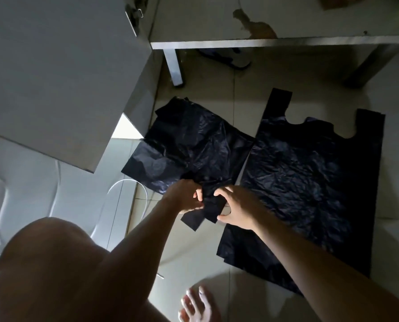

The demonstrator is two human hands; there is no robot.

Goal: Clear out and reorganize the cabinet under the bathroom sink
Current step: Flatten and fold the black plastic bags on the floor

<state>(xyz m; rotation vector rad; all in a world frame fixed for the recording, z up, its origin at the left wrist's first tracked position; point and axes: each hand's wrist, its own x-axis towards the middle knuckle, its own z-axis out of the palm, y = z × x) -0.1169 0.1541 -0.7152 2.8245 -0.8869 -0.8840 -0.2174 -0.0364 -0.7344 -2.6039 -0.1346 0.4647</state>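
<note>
On the tiled floor (207,94) below the cabinet door (54,77), the left hand (188,197) and right hand (237,209) pinch the crumpled black bag (194,140) by its handles with curled fingers (220,192), beside a second black bag (310,180) lying flat.

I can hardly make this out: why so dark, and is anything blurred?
Head view: dim light, so the flat black bag and the crumpled black bag show little detail; one bright floor patch beside the cabinet door; the knee close to the lens looks soft.
</note>
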